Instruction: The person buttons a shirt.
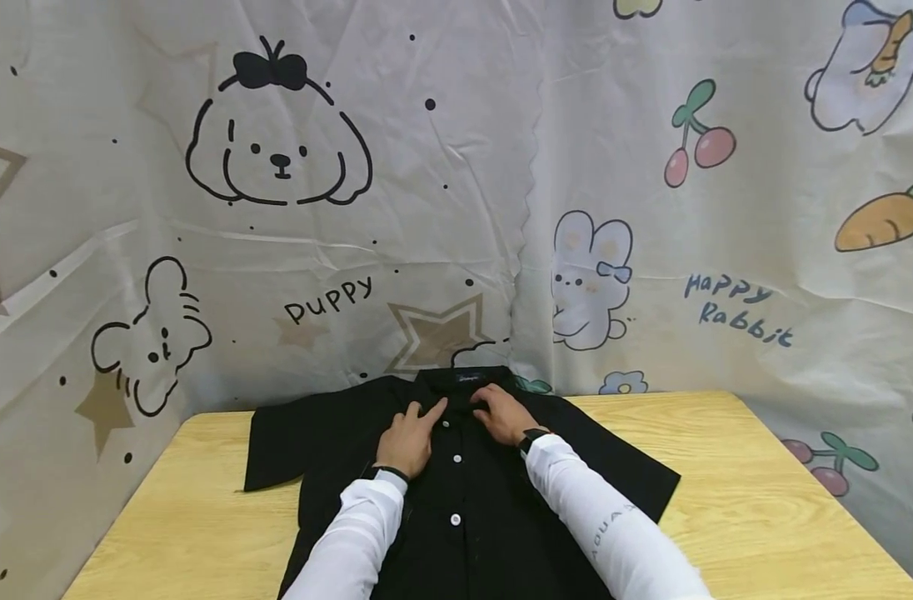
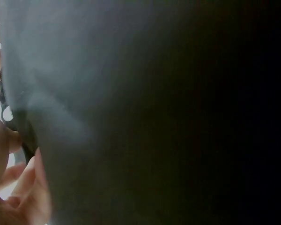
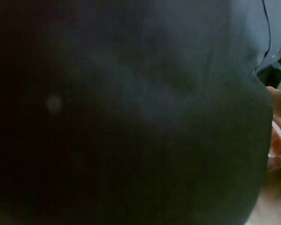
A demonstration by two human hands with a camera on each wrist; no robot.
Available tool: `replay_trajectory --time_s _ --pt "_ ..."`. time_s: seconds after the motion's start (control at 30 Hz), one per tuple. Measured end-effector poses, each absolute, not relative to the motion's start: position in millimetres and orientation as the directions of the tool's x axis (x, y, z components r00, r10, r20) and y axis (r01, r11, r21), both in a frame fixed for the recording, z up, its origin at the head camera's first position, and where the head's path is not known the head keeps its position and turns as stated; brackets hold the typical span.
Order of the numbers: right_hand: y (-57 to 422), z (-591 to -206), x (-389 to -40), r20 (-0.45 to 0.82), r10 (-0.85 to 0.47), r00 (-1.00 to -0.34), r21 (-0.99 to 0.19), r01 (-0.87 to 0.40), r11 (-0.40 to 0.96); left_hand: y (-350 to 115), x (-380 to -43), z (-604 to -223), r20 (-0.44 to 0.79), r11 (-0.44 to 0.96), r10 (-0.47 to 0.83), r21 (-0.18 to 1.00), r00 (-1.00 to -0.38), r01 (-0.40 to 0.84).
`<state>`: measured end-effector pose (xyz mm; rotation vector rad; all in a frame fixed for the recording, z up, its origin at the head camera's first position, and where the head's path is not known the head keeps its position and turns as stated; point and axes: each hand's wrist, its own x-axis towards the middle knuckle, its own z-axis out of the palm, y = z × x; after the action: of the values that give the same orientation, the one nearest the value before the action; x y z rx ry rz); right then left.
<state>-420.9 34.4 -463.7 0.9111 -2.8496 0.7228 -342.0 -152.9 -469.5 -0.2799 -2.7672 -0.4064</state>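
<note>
A black short-sleeved shirt [image 1: 344, 433] with white buttons lies front up, its collar at the far side and its sleeves spread. My left hand [image 1: 406, 442] is on the shirt's front beside the top of the button strip, its thumb and fingers holding cloth near the edge. Across the neck opening, my right hand [image 1: 504, 415] pinches the opposite edge just below the collar [image 1: 434, 379], fingers curled. Dark cloth fills most of both wrist views; parts of the left fingers [image 2: 25, 187] and right fingers [image 3: 280, 145] show at the sides, with the fingertips partly hidden.
The shirt rests on a light wooden table [image 1: 756, 467], whose far edge meets a pale printed curtain [image 1: 456, 167]. White buttons [image 1: 456, 520] run down the shirt front between the forearms. A wristband [image 1: 533, 437] circles the right wrist.
</note>
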Motion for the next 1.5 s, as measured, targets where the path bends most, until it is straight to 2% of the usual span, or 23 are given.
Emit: replay_trajectory --time_s 0.13,0.3,0.5,0.63,0.8,0.87,0.93,1.07,1.17,1.3,1.5 --pt "30.9 -465.4 -416.7 0.227 -0.507 -0.831 -0.413 -0.554 0.723 -152.1 -345.1 -469.2 0.313 0.953 0.147 0.209 -0.938 0.219" --pt "26.7 -462.5 -413.1 0.237 -0.459 -0.856 -0.405 -0.516 0.755 -149.3 -349.3 -466.4 0.273 0.938 0.115 0.286 -0.955 0.194" --pt "29.5 -457.3 -414.4 0.263 -0.472 -0.841 -0.432 -0.540 0.722 -146.2 -350.7 -463.5 0.382 0.935 0.065 0.298 -0.922 0.190" --pt "37.6 -446.9 -414.1 0.316 -0.486 -0.815 -0.477 -0.579 0.661 -149.4 -350.4 -453.5 0.494 0.914 0.054 0.326 -0.868 0.242" --pt "46.2 -426.7 -411.4 0.349 -0.480 -0.805 -0.565 -0.589 0.578 -155.9 -351.1 -434.9 0.676 0.845 0.064 0.354 -0.734 0.400" --pt "48.2 -419.1 -409.3 0.338 -0.487 -0.805 -0.602 -0.583 0.546 -156.4 -350.3 -428.0 0.692 0.813 0.058 0.386 -0.720 0.436" --pt "49.9 -412.6 -406.0 0.320 -0.506 -0.801 -0.633 -0.578 0.515 -155.4 -348.4 -423.5 0.662 0.783 0.043 0.443 -0.748 0.437" --pt "52.2 -402.9 -395.9 0.249 -0.582 -0.774 -0.697 -0.561 0.447 -153.7 -342.2 -419.4 0.513 0.715 0.020 0.592 -0.858 0.371" --pt "52.3 -398.2 -388.8 0.212 -0.644 -0.736 -0.712 -0.567 0.414 -154.6 -337.7 -418.5 0.425 0.640 0.045 0.682 -0.904 0.353" --pt "52.3 -394.8 -383.5 0.217 -0.675 -0.706 -0.698 -0.595 0.399 -155.3 -333.6 -416.2 0.401 0.540 0.101 0.746 -0.910 0.389" --pt "51.1 -398.0 -374.0 0.230 -0.656 -0.719 -0.712 -0.584 0.390 -153.6 -328.2 -415.4 0.405 0.485 0.097 0.778 -0.909 0.399"
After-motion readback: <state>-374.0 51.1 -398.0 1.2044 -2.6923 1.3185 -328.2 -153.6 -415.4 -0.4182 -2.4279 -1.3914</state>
